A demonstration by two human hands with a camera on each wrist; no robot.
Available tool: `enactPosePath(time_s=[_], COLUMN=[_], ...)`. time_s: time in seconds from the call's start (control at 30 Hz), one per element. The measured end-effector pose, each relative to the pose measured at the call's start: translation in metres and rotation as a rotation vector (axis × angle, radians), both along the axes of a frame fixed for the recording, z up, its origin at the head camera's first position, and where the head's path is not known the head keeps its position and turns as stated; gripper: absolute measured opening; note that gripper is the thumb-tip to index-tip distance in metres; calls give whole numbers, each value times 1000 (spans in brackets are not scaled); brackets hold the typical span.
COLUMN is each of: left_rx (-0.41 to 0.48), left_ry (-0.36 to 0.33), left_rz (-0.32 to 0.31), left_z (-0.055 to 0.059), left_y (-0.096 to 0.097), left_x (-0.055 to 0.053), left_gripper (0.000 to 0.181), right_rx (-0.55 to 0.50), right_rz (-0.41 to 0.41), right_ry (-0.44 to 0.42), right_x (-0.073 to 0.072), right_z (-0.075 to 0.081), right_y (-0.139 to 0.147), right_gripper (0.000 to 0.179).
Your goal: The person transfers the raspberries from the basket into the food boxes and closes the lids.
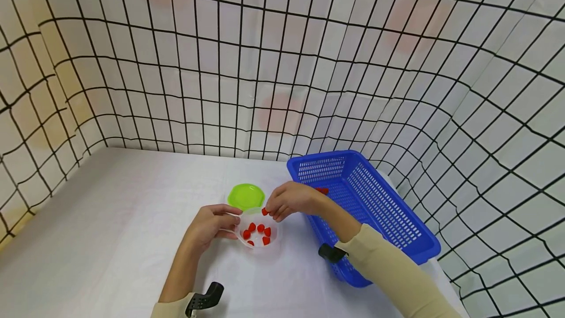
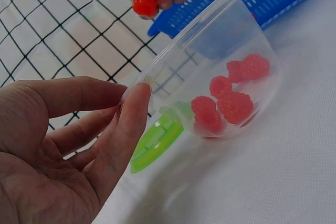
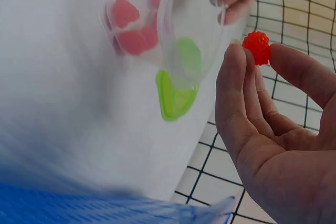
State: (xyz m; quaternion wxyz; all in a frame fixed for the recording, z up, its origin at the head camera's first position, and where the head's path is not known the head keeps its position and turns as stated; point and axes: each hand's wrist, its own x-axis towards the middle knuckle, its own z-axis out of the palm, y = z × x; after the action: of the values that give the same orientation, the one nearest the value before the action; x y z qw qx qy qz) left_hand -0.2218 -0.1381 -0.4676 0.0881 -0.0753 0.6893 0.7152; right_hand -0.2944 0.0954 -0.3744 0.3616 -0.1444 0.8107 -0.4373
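Note:
A clear plastic tub [image 2: 184, 72] stands on the white cloth with several red raspberries [image 2: 236, 107] lying at its bottom. My left hand [image 1: 213, 225] pinches the tub's rim on its left side, between thumb and fingers. Above the tub's far right edge, my right hand [image 1: 289, 200] holds one raspberry [image 3: 257, 48] between thumb and fingertips. A bright green lid [image 1: 246, 197] lies on the cloth just behind the tub, and in the right wrist view part of it shows through the clear plastic.
To the right stands a blue slotted basket [image 1: 379, 200], with some red pieces [image 1: 323, 191] inside, partly hidden by my right hand. Black wire mesh [image 1: 229, 72] backed with white cloth rises behind and on both sides of the white-covered table [image 1: 110, 220].

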Motion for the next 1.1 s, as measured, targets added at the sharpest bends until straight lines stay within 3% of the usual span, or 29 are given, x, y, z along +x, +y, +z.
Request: enactPosePath(time_s=[0.4,1.1], left_rx=[22,11], left_ry=[16,21], left_rz=[1,-1], left_z=[-1,-2], left_y=[0,0], left_x=[-2,-2], left_gripper=[27,26], right_rx=[68,49], right_rz=[56,94], right_ry=[-74,-64], right_x=[10,15], right_z=[-15,-24], right_y=[-10,-10], right_gripper=[23,16])
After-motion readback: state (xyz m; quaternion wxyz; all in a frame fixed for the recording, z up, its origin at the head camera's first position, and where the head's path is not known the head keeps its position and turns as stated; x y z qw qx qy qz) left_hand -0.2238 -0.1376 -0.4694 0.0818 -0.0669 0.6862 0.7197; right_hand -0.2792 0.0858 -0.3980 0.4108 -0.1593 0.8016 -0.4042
